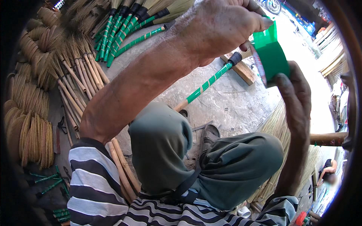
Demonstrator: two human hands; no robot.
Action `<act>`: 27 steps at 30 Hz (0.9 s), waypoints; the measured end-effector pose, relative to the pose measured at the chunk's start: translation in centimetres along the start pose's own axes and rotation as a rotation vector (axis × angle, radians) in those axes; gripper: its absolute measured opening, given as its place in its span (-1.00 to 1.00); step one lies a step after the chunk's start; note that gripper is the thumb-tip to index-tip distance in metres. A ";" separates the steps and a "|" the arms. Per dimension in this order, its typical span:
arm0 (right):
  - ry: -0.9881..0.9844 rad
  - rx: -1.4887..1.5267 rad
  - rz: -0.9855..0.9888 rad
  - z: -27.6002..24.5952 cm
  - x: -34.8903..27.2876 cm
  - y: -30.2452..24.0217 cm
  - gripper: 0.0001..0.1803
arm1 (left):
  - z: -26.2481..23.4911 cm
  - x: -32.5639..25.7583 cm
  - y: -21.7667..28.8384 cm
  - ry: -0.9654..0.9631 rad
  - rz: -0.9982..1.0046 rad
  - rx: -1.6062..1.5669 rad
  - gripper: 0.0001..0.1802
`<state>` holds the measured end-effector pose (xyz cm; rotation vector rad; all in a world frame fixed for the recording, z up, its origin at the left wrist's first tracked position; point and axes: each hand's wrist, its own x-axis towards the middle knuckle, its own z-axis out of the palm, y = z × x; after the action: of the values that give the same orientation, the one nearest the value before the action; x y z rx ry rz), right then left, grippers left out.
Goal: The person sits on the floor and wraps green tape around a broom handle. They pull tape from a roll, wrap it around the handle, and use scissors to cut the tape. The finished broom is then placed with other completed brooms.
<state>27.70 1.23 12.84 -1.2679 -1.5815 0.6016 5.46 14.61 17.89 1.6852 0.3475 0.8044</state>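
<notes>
My left hand (222, 26) is raised at the top of the view, its thumb and fingers pinching the upper edge or loose end of a green tape roll (272, 56). From the right, my right hand (296, 94) grips the lower side of that roll, thumb in front and fingers behind. Below the hands, a broom handle (207, 86) slants up from beside my knee. Green tape spirals round it with pale gaps, and a black collar (234, 58) sits at its upper end. Neither hand touches this handle.
Finished green-wrapped brooms (120, 35) lie at the upper left, near bare wooden broom handles (88, 71). Coiled straw bundles (36, 139) are stacked at far left. A wood block (243, 69) rests on the concrete floor. Loose bristles (273, 124) spread by my right knee; another person (329, 169) is at far right.
</notes>
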 end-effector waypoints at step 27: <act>-0.248 0.179 0.824 25.4 -10.3 31.2 -0.59 | -4.0 -16.6 -44.0 0.295 -0.943 0.429 -0.72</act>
<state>18.14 6.89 -27.17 -1.7408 -1.1048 1.4232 -0.97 19.60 -28.56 1.5156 1.4693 0.2563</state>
